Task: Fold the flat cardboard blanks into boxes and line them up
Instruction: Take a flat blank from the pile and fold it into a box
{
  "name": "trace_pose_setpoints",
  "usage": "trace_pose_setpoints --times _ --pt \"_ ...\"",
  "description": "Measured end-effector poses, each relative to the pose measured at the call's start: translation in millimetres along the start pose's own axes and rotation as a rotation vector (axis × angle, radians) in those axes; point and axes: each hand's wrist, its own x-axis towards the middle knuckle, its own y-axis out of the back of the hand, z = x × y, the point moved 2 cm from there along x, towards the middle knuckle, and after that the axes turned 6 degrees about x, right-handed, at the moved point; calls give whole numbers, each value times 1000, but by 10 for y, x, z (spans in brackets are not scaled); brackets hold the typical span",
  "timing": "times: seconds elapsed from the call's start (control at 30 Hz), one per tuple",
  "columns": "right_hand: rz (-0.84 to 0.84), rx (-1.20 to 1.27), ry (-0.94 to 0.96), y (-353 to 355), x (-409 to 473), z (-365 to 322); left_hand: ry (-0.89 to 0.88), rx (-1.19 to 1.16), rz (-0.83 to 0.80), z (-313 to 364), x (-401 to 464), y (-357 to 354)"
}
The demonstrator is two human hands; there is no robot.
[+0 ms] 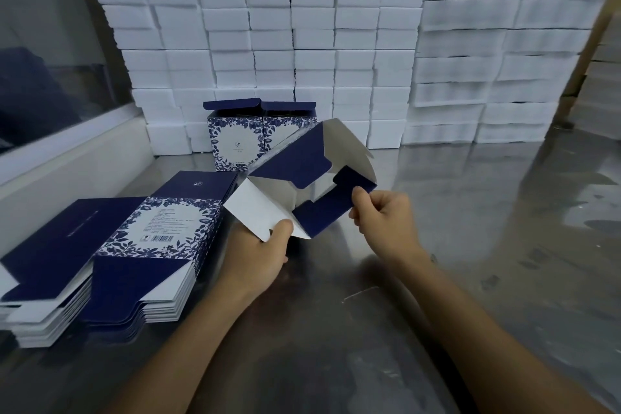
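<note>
Two hands are holding one half-made box (302,175) up over the middle of the table (470,212). I am pinching a dark blue bottom flap (339,193) with my right hand (386,222), thumb and fingers closed on its edge. My left hand (265,255) is closed on a white flap (255,212) at the near left corner of the box. The box is tilting, and its long side is running from my hands up and away toward the back of the table. The open bottom is facing me, so the flaps are sitting right at my fingers, and my right hand is nearer to the blue one. I think the next move is pushing that flap in. Flat blanks (111,255) are lying in a stack by the left edge of the table. Finished boxes (248,134) are standing side by side at the back, against the white blocks (302,27).
</note>
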Motion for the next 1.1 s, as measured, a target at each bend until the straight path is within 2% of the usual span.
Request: trace_pose_setpoints --times 0.1,0.3,0.43,0.53,0.6,0.73,0.87,1.1 --pt "25 10 -20 1 11 9 -78 20 41 18 -3 10" --pt "150 -14 11 76 17 14 -96 81 129 -21 51 77" --pt "49 -44 230 25 -47 -104 -143 187 143 -44 50 71" --pt "-49 -48 338 -39 -105 -184 -271 192 75 -10 43 88" --pt "-120 -17 351 -77 -143 -214 -302 146 48 24 39 95" --pt "-175 26 348 -107 -161 -202 -292 94 157 66 50 138" --pt "-245 87 264 -138 -135 -145 -294 60 195 104 38 167" --pt "-41 -110 265 -166 -123 -85 -347 43 235 159 -12 124"
